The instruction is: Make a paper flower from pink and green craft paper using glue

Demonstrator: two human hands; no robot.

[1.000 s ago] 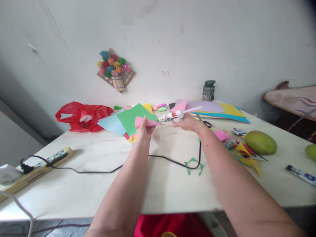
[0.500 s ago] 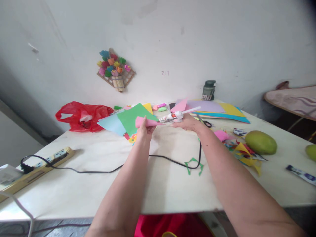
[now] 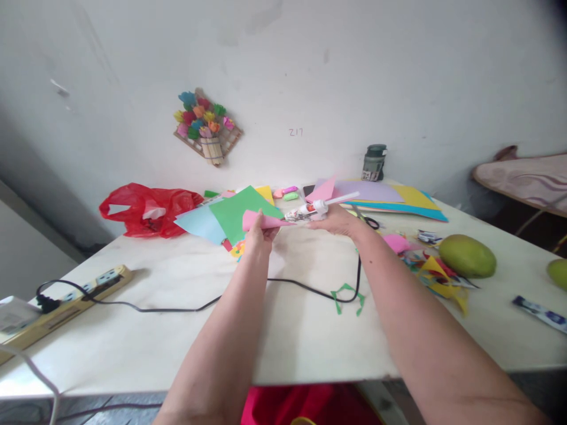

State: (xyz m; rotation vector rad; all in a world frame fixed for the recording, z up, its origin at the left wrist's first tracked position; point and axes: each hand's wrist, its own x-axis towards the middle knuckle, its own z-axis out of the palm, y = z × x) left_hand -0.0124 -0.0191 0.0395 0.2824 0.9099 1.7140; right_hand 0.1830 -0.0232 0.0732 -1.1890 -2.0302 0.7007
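Note:
My left hand (image 3: 260, 236) grips a pink paper cone (image 3: 270, 222), its thumb on top and its narrow end pointing right. In my right hand (image 3: 334, 221) is a white glue gun (image 3: 318, 208) with a glue stick poking out at the back. The gun's nozzle points left, close to the cone's tip; whether they touch is unclear. Green paper (image 3: 245, 211) and light blue paper (image 3: 201, 224) lie behind my left hand.
A red plastic bag (image 3: 150, 209) lies at the back left, a power strip (image 3: 97, 289) at the left. A black cord (image 3: 186, 309) crosses the table (image 3: 310, 348). Coloured sheets (image 3: 416, 200), paper scraps (image 3: 436, 274) and a green mango (image 3: 468, 256) are at the right.

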